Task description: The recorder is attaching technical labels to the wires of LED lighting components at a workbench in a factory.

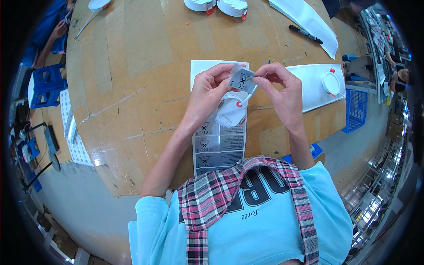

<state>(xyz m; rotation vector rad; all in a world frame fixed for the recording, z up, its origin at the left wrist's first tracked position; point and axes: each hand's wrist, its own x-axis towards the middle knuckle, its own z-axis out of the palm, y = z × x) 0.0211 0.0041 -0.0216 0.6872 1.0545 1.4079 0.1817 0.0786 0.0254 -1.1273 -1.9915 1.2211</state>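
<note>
Between the thumb and fingers of my left hand (206,90) is a small silver-grey printed label (239,82), held up above the table. My right hand (283,90) is closed in a pinch at the label's right edge, with a white cable (252,93) running up into its fingers. Thin wire ends (270,61) stick out above that hand. The cable comes from a round white downlight (226,115) with a red-orange fitting, under my hands. It lies on a long sheet of grey labels (219,160), whose upper part is white backing.
At the right, another round white lamp (331,83) rests on white sheets (312,100). A black marker (305,34) lies near more paper (304,20). Two lamps (232,7) sit at the far edge, another (98,5) at far left. A blue crate (355,110) stands beyond the table's right edge.
</note>
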